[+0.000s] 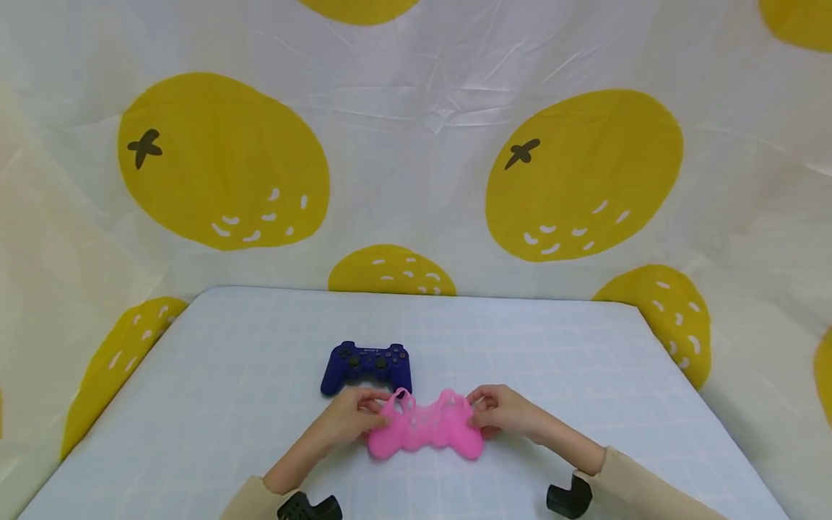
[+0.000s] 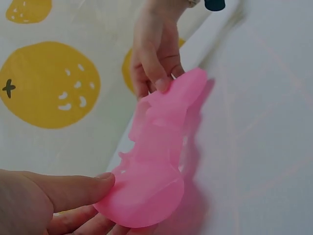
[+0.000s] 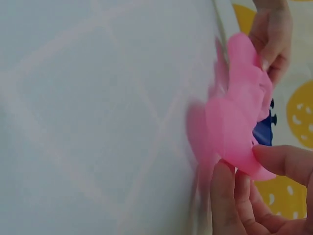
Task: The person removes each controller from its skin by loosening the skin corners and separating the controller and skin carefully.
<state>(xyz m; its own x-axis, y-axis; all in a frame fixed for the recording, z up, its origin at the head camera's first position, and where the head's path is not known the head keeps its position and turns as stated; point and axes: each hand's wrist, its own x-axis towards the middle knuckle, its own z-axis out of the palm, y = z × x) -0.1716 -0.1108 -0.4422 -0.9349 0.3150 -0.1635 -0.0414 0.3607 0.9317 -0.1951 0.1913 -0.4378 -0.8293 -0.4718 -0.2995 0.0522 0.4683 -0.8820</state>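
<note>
Pink silicone cover [image 1: 425, 430] pinched at both ends by both hands — blue controller [image 1: 367, 365] just behind.

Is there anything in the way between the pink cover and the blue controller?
Nothing visible. The pink cover is pinched at each end by the left hand and right hand. The blue controller lies just behind it on the table, with only bare table between them.

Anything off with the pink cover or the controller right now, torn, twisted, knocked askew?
Nothing stands out. The pink silicone cover is held at each end by the left hand and right hand, empty and floppy, with no tear visible. The blue controller lies flat on the table just behind it, bare.
</note>
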